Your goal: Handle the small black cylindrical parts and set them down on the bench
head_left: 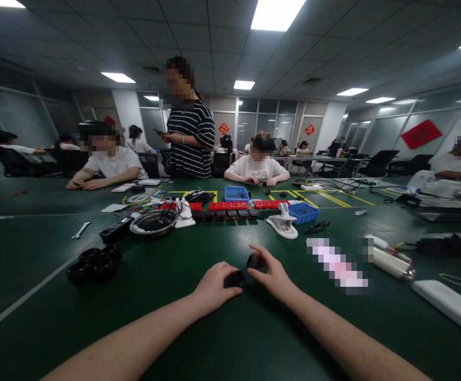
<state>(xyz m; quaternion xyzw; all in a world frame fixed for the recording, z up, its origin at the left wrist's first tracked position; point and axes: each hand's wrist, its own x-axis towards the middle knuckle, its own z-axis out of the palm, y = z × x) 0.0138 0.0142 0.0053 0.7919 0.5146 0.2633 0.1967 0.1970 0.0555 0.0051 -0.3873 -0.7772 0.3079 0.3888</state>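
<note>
On the green felt-like tabletop [230, 338], the left hand [213, 288] curls over a small black rounded part [237, 279], fingers closed round it against the cloth. Just to its right, the right hand [273, 273] pinches a second small black part [254, 261], lifted a little off the surface; the two parts sit near each other, apart. Well off to the left hand's left lies a cluster of black ring-shaped pieces [94, 263]. Beyond both hands rests a round metal-rimmed dish [153, 223] and a glossy white plastic clip [283, 223].
</note>
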